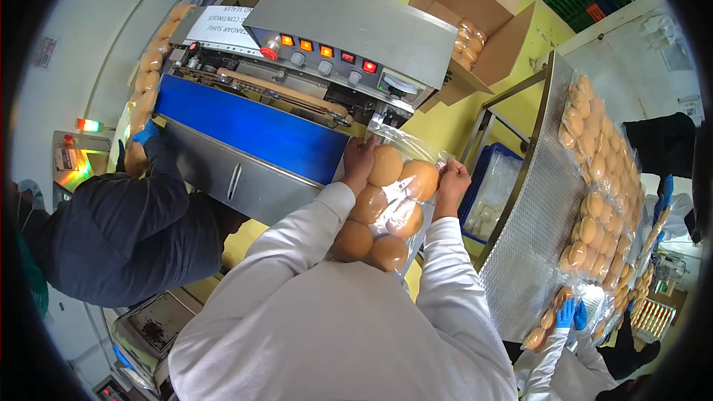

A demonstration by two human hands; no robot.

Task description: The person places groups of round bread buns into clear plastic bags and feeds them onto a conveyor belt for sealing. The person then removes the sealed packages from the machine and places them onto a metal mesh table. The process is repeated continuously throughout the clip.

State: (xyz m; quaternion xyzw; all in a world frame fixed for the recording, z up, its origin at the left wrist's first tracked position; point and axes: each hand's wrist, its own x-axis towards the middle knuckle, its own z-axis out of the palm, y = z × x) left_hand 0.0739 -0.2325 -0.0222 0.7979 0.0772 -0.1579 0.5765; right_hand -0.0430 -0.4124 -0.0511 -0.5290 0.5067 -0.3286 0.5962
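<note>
A clear plastic bag of round brown buns lies before my body, its open-looking edge turned towards the band sealer. My left hand grips the bag's upper left corner, close to the end of the sealer's blue conveyor belt. On the other side, my right hand pinches the upper right corner between thumb and fingers. The film is stretched between both hands, just below the sealer's right end. Several lit buttons and a red knob are on the sealer's front panel.
A co-worker in dark clothes handles bagged buns at the left. An open cardboard box holding bagged buns stands behind the sealer. At right, a metal table bears many bagged buns, with gloved co-workers around it. A blue crate sits beside that table.
</note>
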